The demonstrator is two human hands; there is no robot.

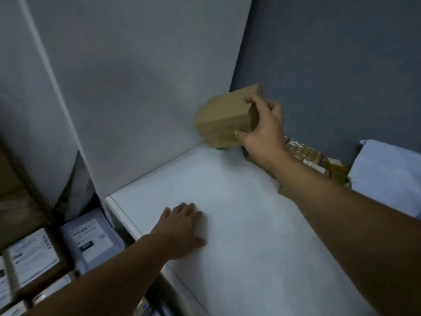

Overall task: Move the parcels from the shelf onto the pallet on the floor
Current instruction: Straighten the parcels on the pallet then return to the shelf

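My right hand (262, 131) grips a small brown cardboard parcel (224, 114) at its right end, in the far corner of the white shelf (239, 213). The parcel is tilted, its lower edge close to the shelf at the corner. My left hand (182, 229) rests flat on the shelf near its front left edge, fingers spread and holding nothing. More brown parcels (312, 158) lie behind my right forearm along the back wall. Parcels with white labels (34, 258) lie packed together below at the lower left; what they rest on is hidden.
A white soft package (387, 174) sits on the shelf at the far right. A grey mailer bag with a label (91, 238) lies below the shelf's left edge. A grey side panel (136, 87) and a darker back wall (330, 65) enclose the shelf.
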